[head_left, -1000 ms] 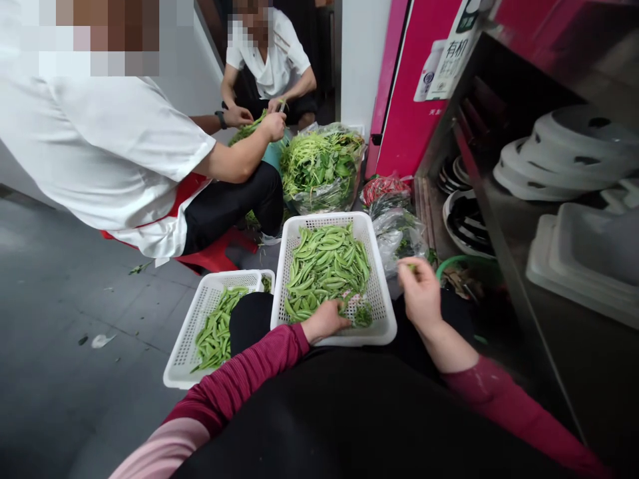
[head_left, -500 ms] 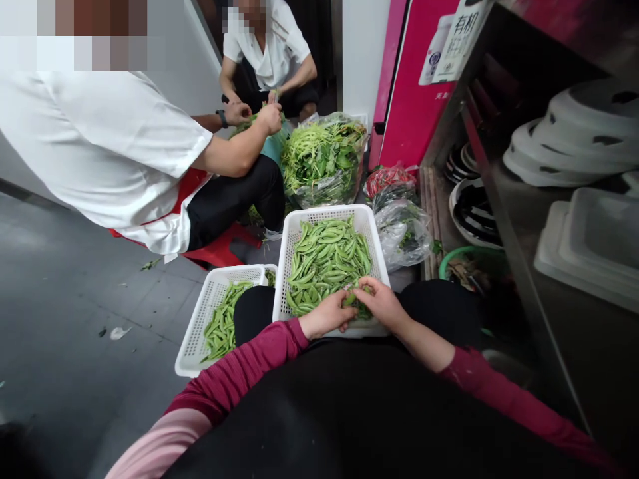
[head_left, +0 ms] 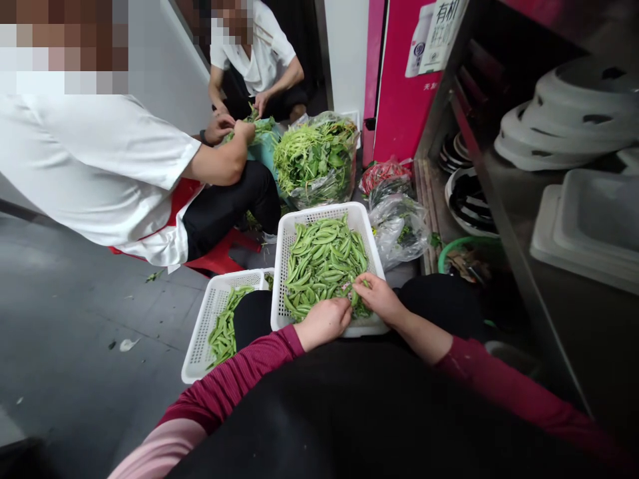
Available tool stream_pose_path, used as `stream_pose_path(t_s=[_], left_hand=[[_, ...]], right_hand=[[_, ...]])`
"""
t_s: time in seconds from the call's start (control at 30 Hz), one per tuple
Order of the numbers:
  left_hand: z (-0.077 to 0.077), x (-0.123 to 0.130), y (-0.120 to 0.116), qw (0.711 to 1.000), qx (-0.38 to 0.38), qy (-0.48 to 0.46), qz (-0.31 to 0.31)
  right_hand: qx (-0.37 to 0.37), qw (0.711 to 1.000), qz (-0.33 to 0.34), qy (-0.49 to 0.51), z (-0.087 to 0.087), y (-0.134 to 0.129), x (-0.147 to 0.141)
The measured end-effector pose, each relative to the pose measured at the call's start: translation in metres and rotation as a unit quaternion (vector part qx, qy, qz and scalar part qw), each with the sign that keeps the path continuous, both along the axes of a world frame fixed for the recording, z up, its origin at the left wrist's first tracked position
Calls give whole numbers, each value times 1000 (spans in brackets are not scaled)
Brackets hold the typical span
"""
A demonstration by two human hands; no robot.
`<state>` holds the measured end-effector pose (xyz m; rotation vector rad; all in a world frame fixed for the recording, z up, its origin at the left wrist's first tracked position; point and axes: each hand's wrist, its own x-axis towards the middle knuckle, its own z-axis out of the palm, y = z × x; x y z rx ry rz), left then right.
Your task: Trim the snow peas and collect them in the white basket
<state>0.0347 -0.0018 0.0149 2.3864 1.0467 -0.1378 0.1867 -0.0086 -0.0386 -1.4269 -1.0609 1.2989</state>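
Grey floor tiles (head_left: 144,332) surround the work. We find pods (head_left: 322,256) heaped in the white basket (head_left: 281,269). Near its front right corner, the right hand (head_left: 383,301) appears to pinch one; the left hand's (head_left: 323,324) fingers curl, grip hidden. We judge them light, crisp, best held by their tips.

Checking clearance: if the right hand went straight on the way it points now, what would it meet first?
Most likely the green pods heaped in the nearest white basket. The right hand points forward and left over them; its height above them is unclear.
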Motion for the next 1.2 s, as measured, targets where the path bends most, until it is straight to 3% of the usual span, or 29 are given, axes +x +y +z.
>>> stream_pose_path(t_s=[0.17,0.3,0.37,0.47,0.53,0.73,0.87,0.97,1.03,1.1,1.2], left_hand=[[-3,-1,-2,999,25,-23,21],[-4,0,-2,1000,15,-20,15],[-6,-2,5,998,17,-27,62],[-9,-11,20,981,18,-41,188],[-8,-17,28,973,11,-68,219],[11,-8,10,984,65,-146,85],[13,4,-1,991,22,-131,18],[12,2,4,982,-30,-184,1],[12,-4,12,969,-114,-218,34],[12,-11,19,945,-203,-231,109],[13,-14,22,922,-251,-239,173]], right_hand=[[-16,1000,13,14,3,-2,-5],[-41,994,95,34,11,-5,-8],[-63,990,108,72,15,-5,-5],[-101,974,123,163,18,-6,2],[-118,959,148,211,20,-6,8],[-123,951,111,262,21,-6,8],[-110,955,85,261,17,-5,4],[-115,951,101,268,16,-6,6],[-125,941,131,286,18,-6,10],[-128,930,154,310,20,-5,14],[-116,926,154,324,22,-2,16]])
